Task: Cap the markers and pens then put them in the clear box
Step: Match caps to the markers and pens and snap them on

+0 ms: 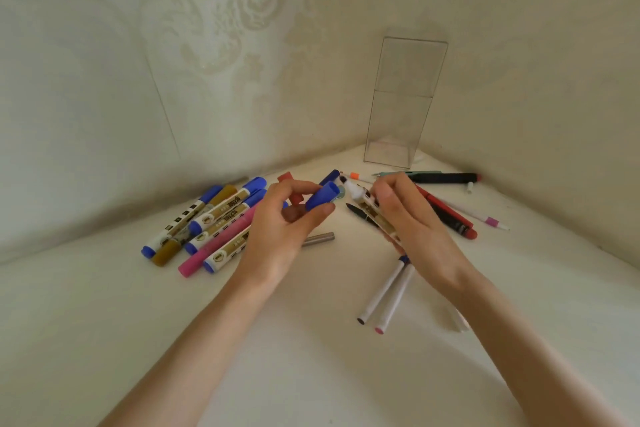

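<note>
The tall clear plastic box [403, 104] looks glossy and smooth. Left of it, the blue plastic marker cap [323, 197] is matt, the short grey tube [320, 238] metallic.

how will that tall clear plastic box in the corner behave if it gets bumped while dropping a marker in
The tall clear plastic box stands upright on a narrow base and looks empty, so it is probably light and apt to tip. Its smooth sides may feel slippery. The wallpapered walls close behind it might stop a backward fall.
</note>
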`<state>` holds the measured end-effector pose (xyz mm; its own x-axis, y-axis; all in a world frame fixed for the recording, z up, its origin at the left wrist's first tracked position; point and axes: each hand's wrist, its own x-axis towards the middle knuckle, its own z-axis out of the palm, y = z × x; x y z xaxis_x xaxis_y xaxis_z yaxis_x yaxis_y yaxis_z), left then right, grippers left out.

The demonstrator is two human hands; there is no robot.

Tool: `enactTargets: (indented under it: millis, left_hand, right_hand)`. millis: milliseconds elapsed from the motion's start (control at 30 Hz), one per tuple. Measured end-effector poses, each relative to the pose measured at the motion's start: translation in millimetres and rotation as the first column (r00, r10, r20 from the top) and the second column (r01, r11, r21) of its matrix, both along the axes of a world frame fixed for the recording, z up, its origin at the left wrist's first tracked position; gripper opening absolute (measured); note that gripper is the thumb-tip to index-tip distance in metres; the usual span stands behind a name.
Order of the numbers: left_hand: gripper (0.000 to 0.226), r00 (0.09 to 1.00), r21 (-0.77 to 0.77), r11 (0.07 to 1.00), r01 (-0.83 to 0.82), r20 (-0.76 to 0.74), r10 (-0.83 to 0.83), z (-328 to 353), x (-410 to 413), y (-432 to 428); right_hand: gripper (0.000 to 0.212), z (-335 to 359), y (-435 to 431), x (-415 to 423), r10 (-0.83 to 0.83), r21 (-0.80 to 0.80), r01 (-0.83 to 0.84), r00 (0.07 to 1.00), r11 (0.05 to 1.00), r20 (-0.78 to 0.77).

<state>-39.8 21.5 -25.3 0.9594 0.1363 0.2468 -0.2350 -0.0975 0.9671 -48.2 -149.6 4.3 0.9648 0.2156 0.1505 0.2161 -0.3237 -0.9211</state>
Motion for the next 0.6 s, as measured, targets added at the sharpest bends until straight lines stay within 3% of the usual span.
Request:
enactTargets:
  millis: [67, 267, 400, 600]
  left_hand:
    - [0.023, 1.000, 0.009, 1.000, -0.012, 0.018, 0.012, -0.4, 0.2, 1.8]
    - [0.025, 0.994, -0.024, 0.998, 0.061, 0.092, -0.058, -1.3, -1.6, 3.8]
    - [0.019, 0.990, -0.040, 0.994, 0.103, 0.098, -0.098, -0.8, -2.2, 3.1]
    - [0.039, 0.984, 0.045, 0.989, 0.140, 0.103, -0.144, -3.4, -0.9, 6.5]
  right_hand:
    - [0.026, -1.9, -3.0, -1.3, -0.014, -0.120, 0.023, 0.997, 0.992, 0.079]
    - [0.022, -7.3, -5.3, 5.7, -0.064, -0.193, 0.090, 0.989, 0.977, 0.137]
    - [0.018, -7.0, -6.8, 5.7, 0.027, -0.478, 0.099, 0.968, 0.873, 0.248]
    - [0.021, -9.3, -7.5, 1.8, 0.115, -0.411, 0.015, 0.950, 0.912, 0.290]
